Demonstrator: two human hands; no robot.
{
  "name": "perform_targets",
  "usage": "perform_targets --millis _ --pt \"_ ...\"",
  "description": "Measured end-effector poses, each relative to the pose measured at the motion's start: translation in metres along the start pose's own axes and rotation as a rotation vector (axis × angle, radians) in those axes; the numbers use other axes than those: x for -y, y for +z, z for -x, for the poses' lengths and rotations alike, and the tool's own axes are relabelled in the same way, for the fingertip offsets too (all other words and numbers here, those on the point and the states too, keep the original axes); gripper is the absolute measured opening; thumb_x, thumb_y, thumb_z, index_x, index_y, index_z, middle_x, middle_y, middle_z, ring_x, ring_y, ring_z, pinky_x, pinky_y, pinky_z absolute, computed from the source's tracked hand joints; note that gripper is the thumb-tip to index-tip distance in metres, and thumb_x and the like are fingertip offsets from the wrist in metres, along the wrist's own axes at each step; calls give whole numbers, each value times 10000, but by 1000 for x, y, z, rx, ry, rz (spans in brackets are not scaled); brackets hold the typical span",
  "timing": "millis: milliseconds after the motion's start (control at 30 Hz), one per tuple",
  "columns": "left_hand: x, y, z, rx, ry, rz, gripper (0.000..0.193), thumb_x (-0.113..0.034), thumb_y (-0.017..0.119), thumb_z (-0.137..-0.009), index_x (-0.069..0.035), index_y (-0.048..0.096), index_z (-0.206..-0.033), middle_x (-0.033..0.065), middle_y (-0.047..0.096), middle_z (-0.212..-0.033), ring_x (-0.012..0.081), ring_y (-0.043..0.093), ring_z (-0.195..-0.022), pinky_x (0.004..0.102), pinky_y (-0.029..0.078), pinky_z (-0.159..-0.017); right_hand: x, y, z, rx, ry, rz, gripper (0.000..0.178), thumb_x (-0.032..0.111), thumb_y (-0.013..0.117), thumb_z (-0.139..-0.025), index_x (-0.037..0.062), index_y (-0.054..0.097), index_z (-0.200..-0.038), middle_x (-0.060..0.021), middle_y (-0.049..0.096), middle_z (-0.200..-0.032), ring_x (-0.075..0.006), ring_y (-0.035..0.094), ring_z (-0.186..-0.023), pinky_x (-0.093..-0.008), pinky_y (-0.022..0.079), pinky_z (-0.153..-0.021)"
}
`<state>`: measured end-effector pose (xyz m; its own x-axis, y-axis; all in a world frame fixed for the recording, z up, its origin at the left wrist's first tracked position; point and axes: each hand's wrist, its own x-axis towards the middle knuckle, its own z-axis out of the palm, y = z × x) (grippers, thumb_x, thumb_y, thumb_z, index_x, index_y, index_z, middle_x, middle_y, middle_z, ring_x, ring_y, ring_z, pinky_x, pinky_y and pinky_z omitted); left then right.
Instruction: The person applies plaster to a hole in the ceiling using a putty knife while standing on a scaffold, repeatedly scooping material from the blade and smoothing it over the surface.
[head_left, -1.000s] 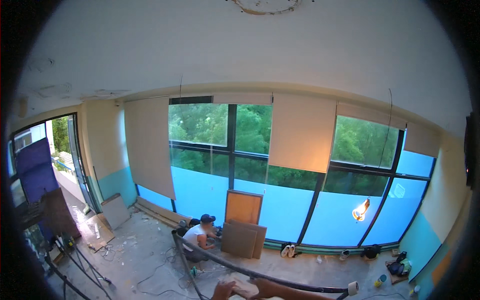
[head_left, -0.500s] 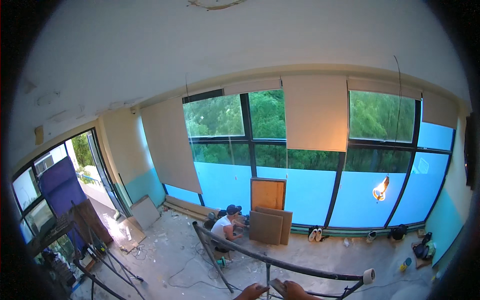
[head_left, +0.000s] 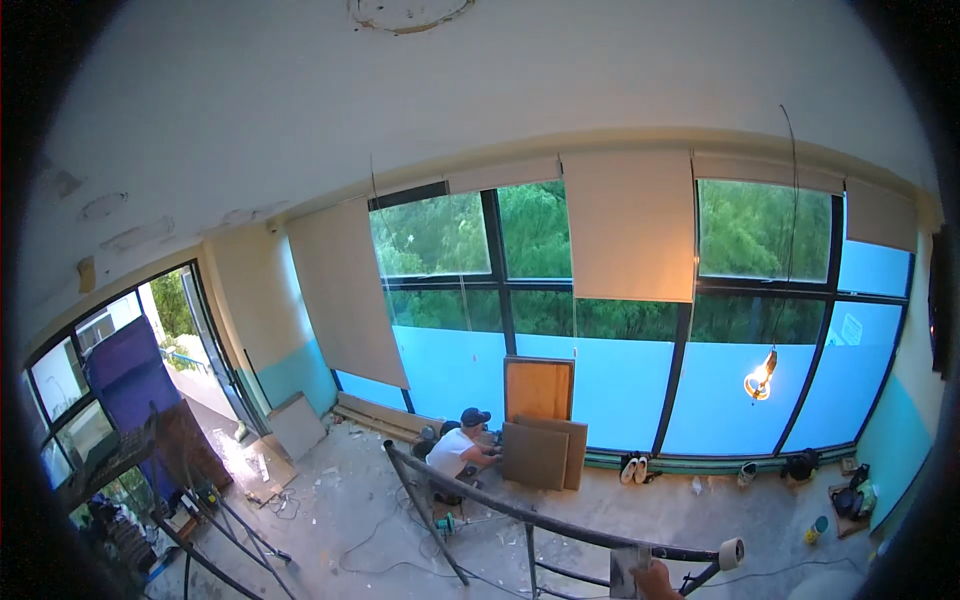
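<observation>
My right hand (head_left: 656,580) is low in the view, right of the middle. Its fingers are closed on a putty knife whose broad, flat grey blade (head_left: 624,573) stands up to the left of them. The handle is hidden inside the hand. Behind the blade runs the dark curved top rail (head_left: 590,537) of a metal scaffold frame, which ends in a white caster wheel (head_left: 732,552). My left hand is out of view.
Down on the littered floor a person in a cap (head_left: 458,452) crouches beside leaning brown boards (head_left: 535,456). A lit bulb (head_left: 763,380) hangs at the right. Overhead, the white ceiling (head_left: 500,90) has a round patch. More metal frames (head_left: 225,525) stand at left.
My right hand has moved right along the rail with the putty knife, whose blade now faces me. My left hand, beside it before, has dropped out of view. The view has shifted slightly.
</observation>
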<state>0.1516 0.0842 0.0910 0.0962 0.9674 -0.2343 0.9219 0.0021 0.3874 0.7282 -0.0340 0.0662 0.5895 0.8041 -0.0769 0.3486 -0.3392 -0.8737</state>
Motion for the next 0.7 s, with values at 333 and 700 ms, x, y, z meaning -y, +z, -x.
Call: perform_targets --millis 333,700 --pt "-50 -56 -23 -184 97 166 477 -484 465 -850 -60 599 -1024 199 580 -1060 344 515 -1041 425 414 -876 350 -27 -122 50 -468 -731 331 90 689 -740 30 545 -1032 -31 589 -858 -149 551 -772 -313 459 -695" --pt "-71 -98 -74 -238 187 243 488 -484 471 -843 -60 585 -1056 198 570 -1086 342 506 -1061 423 406 -893 685 -93 -111 -719 -1360 147 193 185 568 -788 54 601 -925 -165 603 -808 -323 592 -799 -439 474 -713"
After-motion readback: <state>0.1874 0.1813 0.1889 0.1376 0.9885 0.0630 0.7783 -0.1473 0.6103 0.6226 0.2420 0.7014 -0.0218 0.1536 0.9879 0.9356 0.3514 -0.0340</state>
